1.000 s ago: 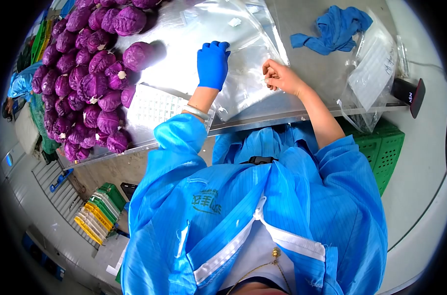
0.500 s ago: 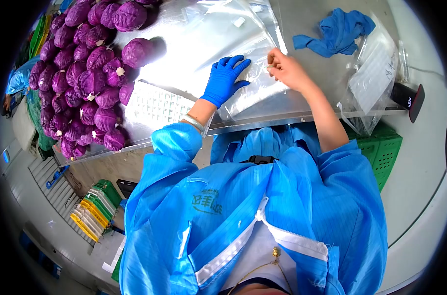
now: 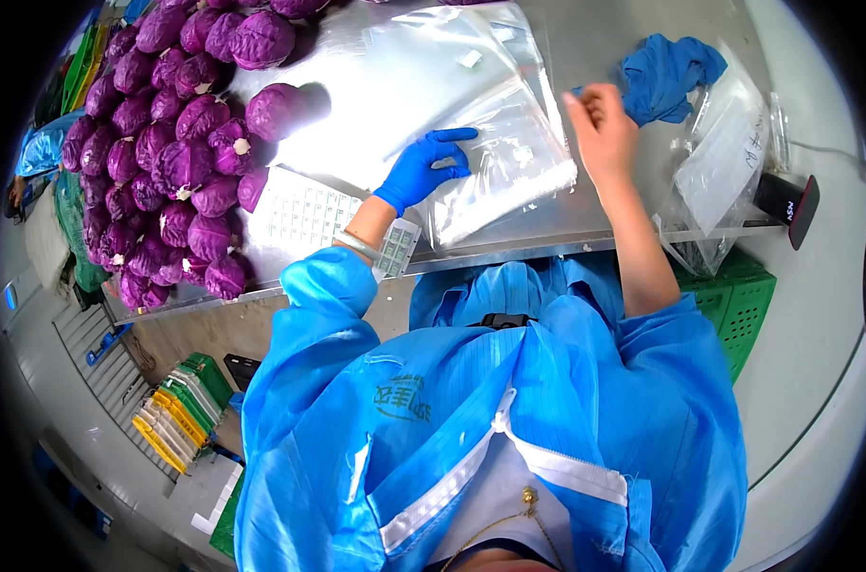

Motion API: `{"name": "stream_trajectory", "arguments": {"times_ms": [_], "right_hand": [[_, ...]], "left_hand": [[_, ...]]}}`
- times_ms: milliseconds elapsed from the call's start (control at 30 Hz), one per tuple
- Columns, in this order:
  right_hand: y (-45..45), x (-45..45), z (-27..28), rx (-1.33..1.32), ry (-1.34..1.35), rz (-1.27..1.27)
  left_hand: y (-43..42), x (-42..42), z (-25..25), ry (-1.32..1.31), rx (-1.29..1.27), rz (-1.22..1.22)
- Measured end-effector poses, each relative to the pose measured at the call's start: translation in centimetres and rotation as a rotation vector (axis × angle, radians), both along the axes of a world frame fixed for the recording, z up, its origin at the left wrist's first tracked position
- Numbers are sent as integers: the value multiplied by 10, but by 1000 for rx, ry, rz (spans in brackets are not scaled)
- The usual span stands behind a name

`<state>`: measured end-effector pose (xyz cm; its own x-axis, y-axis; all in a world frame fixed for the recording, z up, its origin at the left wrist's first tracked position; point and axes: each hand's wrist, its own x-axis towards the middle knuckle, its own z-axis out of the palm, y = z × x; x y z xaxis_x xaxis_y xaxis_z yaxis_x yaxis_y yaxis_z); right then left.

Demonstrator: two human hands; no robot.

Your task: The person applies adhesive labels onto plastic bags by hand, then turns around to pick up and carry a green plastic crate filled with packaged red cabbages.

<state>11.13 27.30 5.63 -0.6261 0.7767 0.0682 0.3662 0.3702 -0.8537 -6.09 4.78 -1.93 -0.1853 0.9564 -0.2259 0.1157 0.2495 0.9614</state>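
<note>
My left hand [image 3: 423, 172], in a blue glove, is over the left side of a stack of clear plastic bags [image 3: 504, 157] on the metal table. Its fingers point right, with the thumb apart from them and nothing visible between. Right of the bags, my bare right hand [image 3: 604, 133] is raised, slightly blurred, its fingers loosely bent and apart with no object seen in them. Beyond it lies a crumpled blue cloth [image 3: 671, 78]. A sheet of printed labels [image 3: 304, 212] lies left of my gloved hand, partly under my left wrist.
Purple cabbages [image 3: 180, 167] are piled on the table's left side. At the right edge are another plastic bag with white contents [image 3: 723, 167] and a black device [image 3: 790, 202]. A green crate [image 3: 738, 305] stands below. Stacked crates [image 3: 185, 405] are on the floor at left.
My right hand has moved right, away from the bags and toward the blue cloth. My left hand has shifted slightly left and down, its fingers less spread. The view has tilted a little.
</note>
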Motion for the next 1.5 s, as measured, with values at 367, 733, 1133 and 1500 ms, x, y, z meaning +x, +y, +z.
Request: {"name": "stream_trajectory", "arguments": {"times_ms": [367, 733, 1133, 1500], "right_hand": [[-42, 15, 4, 254, 248, 72], [-63, -39, -64, 634, -354, 744], [-85, -11, -63, 718, -453, 694], [-96, -35, 8, 421, -150, 696]], "left_hand": [[4, -14, 8, -371, -43, 315], [-7, -100, 17, -595, 100, 920], [-1, -51, 7, 1100, -90, 88], [-178, -15, 70, 483, 72, 1169]]}}
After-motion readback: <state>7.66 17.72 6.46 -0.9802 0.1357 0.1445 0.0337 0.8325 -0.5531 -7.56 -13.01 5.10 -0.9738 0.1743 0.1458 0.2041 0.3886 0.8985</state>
